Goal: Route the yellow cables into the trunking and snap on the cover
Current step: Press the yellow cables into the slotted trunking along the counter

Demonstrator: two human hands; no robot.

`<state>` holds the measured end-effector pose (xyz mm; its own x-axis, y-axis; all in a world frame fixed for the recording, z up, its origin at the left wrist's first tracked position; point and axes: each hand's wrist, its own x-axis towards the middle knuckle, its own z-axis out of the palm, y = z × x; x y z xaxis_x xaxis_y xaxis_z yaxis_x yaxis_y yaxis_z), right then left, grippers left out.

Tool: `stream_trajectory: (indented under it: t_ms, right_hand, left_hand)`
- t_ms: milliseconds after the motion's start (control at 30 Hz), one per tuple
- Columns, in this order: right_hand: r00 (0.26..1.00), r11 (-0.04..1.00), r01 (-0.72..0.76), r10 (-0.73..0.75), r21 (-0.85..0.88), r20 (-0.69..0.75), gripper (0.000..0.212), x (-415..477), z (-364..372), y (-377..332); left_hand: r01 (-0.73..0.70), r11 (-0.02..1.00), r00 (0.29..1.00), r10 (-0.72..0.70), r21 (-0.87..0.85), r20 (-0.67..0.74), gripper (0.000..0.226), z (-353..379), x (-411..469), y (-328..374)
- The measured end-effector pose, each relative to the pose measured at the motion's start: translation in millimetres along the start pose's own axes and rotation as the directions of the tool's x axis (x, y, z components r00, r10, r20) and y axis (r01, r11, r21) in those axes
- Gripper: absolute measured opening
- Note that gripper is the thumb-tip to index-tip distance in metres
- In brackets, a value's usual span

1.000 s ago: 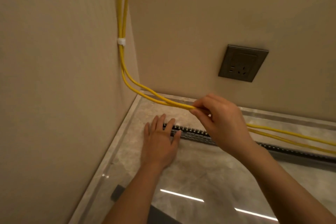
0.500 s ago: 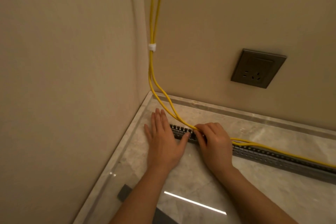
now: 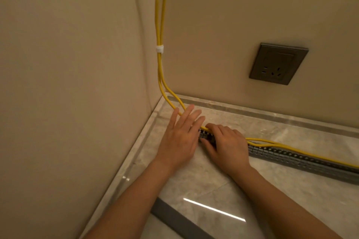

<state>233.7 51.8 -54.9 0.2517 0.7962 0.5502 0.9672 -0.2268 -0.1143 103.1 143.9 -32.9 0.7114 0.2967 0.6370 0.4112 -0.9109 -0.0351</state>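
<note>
Two yellow cables (image 3: 160, 75) run down the wall corner, tied by a white clip (image 3: 159, 48), then bend onto the marble floor and along the grey slotted trunking (image 3: 291, 158). My left hand (image 3: 179, 137) lies flat with straight fingers beside the trunking's left end, its fingers touching the cables. My right hand (image 3: 226, 146) curls over the trunking's left end and presses the cables down into it. To the right, the cables (image 3: 281, 145) lie along the trunking's top edge. A grey cover strip (image 3: 174, 219) lies on the floor under my left forearm.
A dark grey wall socket (image 3: 278, 63) sits on the back wall above the trunking. Beige walls meet in the corner at left. A marble skirting (image 3: 272, 116) runs along the back wall. A light streak reflects on the glossy floor.
The right hand brought the lifted cables down onto the trunking's left end. The left hand slid a little forward toward the corner. The camera shifted left.
</note>
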Motion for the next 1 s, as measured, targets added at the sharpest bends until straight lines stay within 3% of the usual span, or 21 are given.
stream_trajectory:
  t_ms: [100,200,300,467,700,900,1000]
  right_hand:
    - [1.0,1.0,-0.001,0.001,-0.03,-0.013,0.035,-0.3,1.7,0.4]
    - [0.999,0.998,-0.021,0.019,-0.062,-0.036,0.036,-1.2,2.8,1.5]
    - [0.998,0.995,-0.047,0.043,-0.088,-0.045,0.04,-0.7,2.9,1.1]
    - [0.997,0.994,-0.071,0.067,-0.086,-0.044,0.052,1.0,3.0,-2.7]
    - [0.993,0.993,-0.099,0.095,-0.061,-0.068,0.07,1.4,2.2,-2.9]
    - [0.991,0.992,-0.123,0.122,-0.026,-0.053,0.077,2.6,-0.7,-3.0]
    - [0.984,0.987,-0.154,0.157,0.035,-0.083,0.061,1.6,-1.4,2.0]
  left_hand:
    - [-0.17,0.951,0.98,0.135,0.259,0.149,0.037,-5.4,22.3,-26.3]
    - [-0.256,0.908,0.96,0.199,0.333,0.195,0.047,-14.4,37.0,-49.2]
    - [-0.219,0.909,0.974,0.185,0.354,0.128,0.058,-22.5,46.6,-56.3]
    - [-0.186,0.923,0.975,0.216,0.338,-0.055,0.052,-28.8,50.2,-63.1]
    - [-0.202,0.918,0.961,0.253,0.341,-0.112,0.048,-53.4,69.8,-69.1]
    - [-0.209,0.914,0.967,0.247,0.348,-0.067,0.047,-58.0,74.0,-70.6]
    - [-0.182,0.899,0.983,0.182,0.398,0.037,0.05,-42.7,55.0,-78.4]
